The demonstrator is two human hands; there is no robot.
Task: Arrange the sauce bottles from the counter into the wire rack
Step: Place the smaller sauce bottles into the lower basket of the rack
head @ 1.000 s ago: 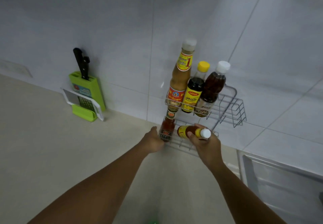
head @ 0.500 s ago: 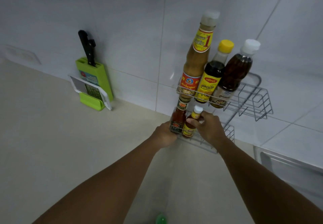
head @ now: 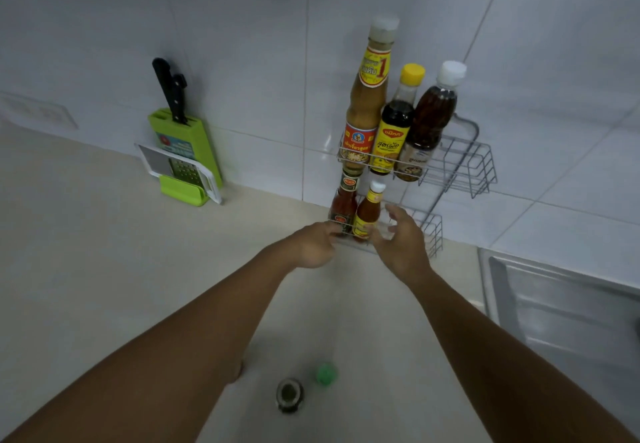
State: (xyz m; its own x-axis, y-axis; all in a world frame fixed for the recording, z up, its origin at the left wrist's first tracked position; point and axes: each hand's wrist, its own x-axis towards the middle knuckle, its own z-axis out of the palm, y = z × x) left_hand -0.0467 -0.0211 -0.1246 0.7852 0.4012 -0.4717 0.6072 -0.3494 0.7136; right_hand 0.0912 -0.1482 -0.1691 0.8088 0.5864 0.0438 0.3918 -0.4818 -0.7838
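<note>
Both hands reach toward the lower shelf of the wire rack [head: 434, 231], which stands against the tiled wall [head: 242, 44] at about one o'clock in the view. The right hand [head: 401, 245] is spread wide and holds nothing, its fingers apart just to the three o'clock side of the small yellow-labelled bottle [head: 367, 214], close to it but not gripping it. The left hand [head: 317, 243] is loosely curled with its fingertips at the front wire of the lower shelf, by the base of the small red bottle [head: 344, 205]; whether it pinches the wire or only touches it cannot be told. The two small bottles stand upright and side by side at the nine o'clock end of the lower shelf, and the rest of that shelf toward three o'clock is open. On the upper shelf stand a tall tan bottle [head: 369, 103], a dark bottle with a yellow cap [head: 396, 120] and a brown bottle with a white cap [head: 431, 117], packed close together at its nine o'clock end, with free wire to their three o'clock side. At ten o'clock a green knife block [head: 188, 152] with a black-handled knife [head: 169, 89] leans at the wall, well apart from the rack. The pale counter [head: 86, 252] lies open between them. At six o'clock, near the lower edge, a green cap [head: 326, 373] and a dark round lid [head: 289, 395] show, blurred. The steel sink edge [head: 519, 276] runs at four o'clock.
</note>
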